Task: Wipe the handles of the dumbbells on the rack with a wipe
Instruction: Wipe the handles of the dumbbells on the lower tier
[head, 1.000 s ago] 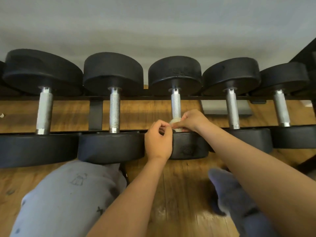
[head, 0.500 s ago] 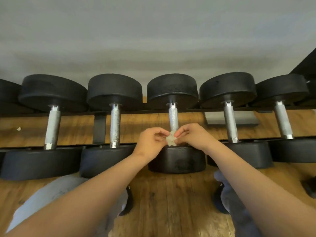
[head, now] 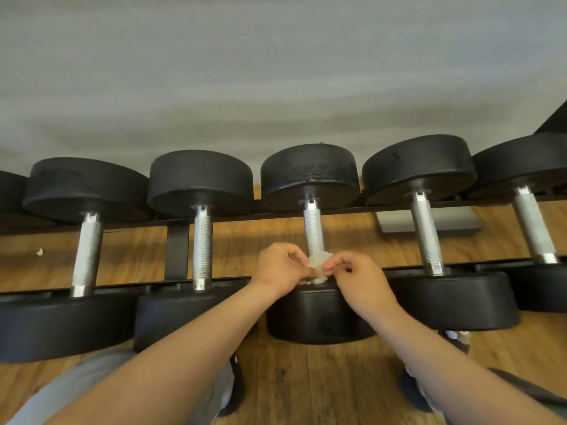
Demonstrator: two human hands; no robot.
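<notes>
- Head view is showing me both hands meeting at the near end of the middle dumbbell's handle, which is lying across the rack.
- My left hand is pinching one side of the wipe between thumb and fingertips, and my right hand is pinching the other side.
- That wipe is sitting bunched between them, against the handle's lower end and just above the near weight head. I cannot tell whether it is wrapping round the bar.
- I am judging the wipe to be light and limp, so it is likely to be crumpling rather than sliding flat. I would be taking it by opposite edges and folding it round the steel.
- Knurling on the handle is looking rough and may be snagging thin material.
- I am judging the dumbbell heavy and stiff, so it should be sitting firm under rubbing.
</notes>
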